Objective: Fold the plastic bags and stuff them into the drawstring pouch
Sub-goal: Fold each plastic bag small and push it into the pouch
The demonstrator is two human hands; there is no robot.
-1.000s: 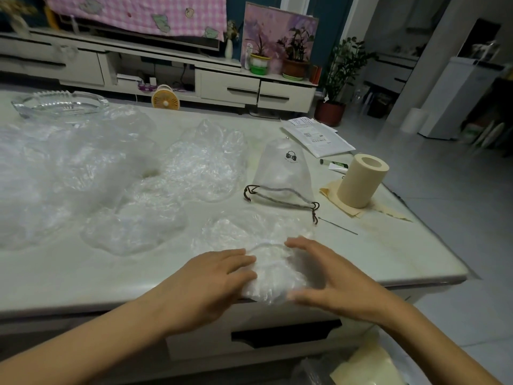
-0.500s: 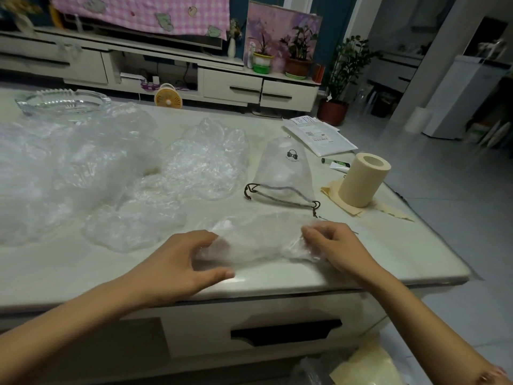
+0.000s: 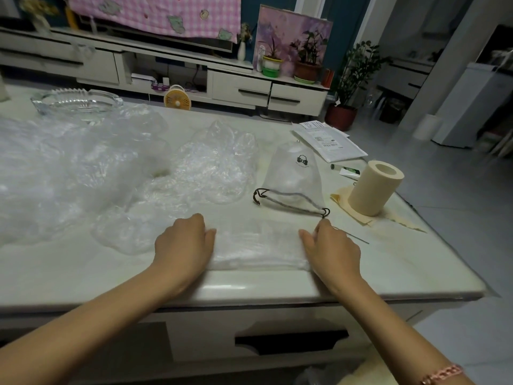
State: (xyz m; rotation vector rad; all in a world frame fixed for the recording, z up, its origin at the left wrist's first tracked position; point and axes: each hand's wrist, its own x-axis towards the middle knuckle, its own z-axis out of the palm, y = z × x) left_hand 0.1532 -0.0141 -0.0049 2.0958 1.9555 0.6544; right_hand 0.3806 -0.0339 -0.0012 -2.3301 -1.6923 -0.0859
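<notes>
Stretching bag (image 3: 258,245) out flat at near edge of surface (image 3: 83,270).
Over the last second: drawing left hand (image 3: 183,245) and right hand (image 3: 330,245) apart, from close together on a crumpled wad to wide apart, one on each end of bag. Bending fingers down onto the film; pinching or only pressing, cannot tell. Now lying as a smooth strip between hands, just short of pouch (image 3: 293,176) and its cord. Judging flattening about done, folding coming next; pile (image 3: 69,168) of loose bags waiting at left.
</notes>
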